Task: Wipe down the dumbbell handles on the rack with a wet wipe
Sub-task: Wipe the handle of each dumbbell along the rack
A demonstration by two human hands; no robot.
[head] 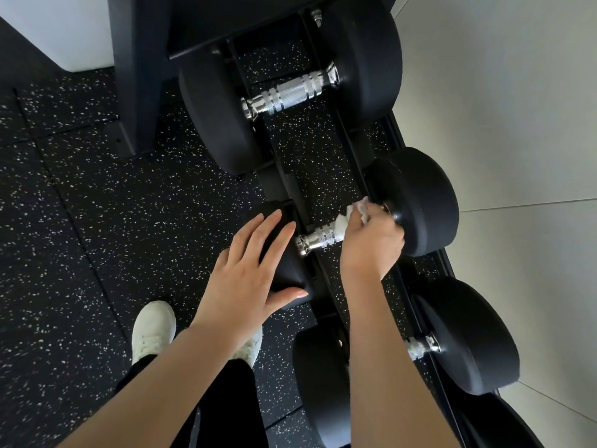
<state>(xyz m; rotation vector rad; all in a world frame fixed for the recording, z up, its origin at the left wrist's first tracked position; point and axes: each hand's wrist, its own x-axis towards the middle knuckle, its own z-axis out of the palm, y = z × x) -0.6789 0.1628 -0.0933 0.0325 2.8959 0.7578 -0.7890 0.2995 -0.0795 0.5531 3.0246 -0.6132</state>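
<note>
Wiping under way: the wet wipe (347,219) is clamped on the dumbbell handle (318,238) by the right hand (371,244).

Bare knurling runs leftward from those curled fingers; the left hand (252,273), fingers straight and spread, is rested on the near weight head (284,266).

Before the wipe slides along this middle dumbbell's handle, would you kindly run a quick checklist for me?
1. Wet wipe gripped by right hand: ok.
2. Wipe on the middle handle: ok.
3. Left hand resting flat on the near head, steadying it: ok.
4. Bare handle left to cover toward the near head: ok.
5. Dumbbell seated on rack: ok.
6. Wipe wet enough: cannot tell.
</note>
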